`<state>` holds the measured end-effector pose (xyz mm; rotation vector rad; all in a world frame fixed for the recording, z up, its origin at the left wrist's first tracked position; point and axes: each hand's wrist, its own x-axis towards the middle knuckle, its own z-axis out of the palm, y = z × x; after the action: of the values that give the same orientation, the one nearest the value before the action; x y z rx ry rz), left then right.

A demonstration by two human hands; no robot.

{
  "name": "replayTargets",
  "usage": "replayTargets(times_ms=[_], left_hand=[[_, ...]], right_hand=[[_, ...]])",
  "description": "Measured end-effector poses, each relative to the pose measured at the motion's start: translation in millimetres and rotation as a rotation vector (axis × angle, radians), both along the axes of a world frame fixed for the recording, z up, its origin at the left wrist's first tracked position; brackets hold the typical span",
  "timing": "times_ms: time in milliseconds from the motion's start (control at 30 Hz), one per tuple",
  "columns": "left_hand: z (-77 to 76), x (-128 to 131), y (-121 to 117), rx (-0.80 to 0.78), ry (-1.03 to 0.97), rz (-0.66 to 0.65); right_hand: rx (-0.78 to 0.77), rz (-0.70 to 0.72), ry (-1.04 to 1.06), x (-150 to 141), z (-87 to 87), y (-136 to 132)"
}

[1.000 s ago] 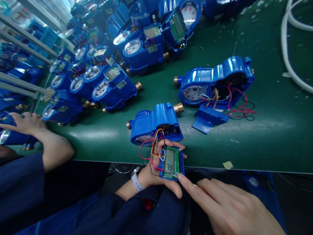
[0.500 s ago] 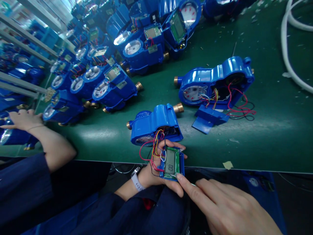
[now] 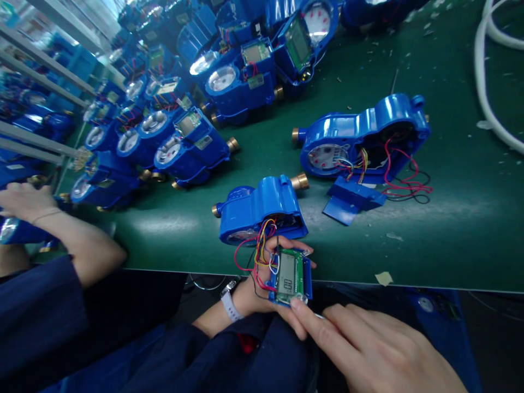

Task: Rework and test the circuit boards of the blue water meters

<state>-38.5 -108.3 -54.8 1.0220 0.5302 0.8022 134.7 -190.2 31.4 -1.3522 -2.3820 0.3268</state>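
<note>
My left hand (image 3: 258, 297) cups an LCD circuit board (image 3: 288, 275) set in a blue frame, its fingers behind and its thumb along the lower side. Digits "00" show on the screen. Red, yellow, white and black wires (image 3: 261, 245) run from the board to an open blue water meter (image 3: 264, 204) with brass ends on the table. The index fingertip of my right hand (image 3: 380, 338) is at the board's lower corner, by a small clear piece (image 3: 302, 298). A thin pale sliver shows beneath that closed hand; what it holds is mostly hidden.
Another opened water meter (image 3: 364, 136) lies to the right, wires out, beside a blue cover (image 3: 352, 199). Several meters crowd the back left of the green table (image 3: 450, 234). A co-worker's arm (image 3: 82, 234) is at left. White hose (image 3: 483, 82) lies at far right.
My right index fingertip has shifted slightly left and down along the board's lower edge. The clear piece shows more plainly at the corner. At left, the co-worker's hand has moved left.
</note>
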Motion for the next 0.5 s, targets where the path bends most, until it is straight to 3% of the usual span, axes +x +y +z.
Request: replayTargets(times_ms=[267,500], left_hand=[[1.8,-2.3,2.9,0.077,0.047,-0.02],[2.7,-4.8,4.6,0.082,0.075,-0.091]], right_hand=[[-0.119,-0.024,0.128,3.3,-0.3,0.5],[-0.376,-0.029,0.378,0.3,6.2,9.9]])
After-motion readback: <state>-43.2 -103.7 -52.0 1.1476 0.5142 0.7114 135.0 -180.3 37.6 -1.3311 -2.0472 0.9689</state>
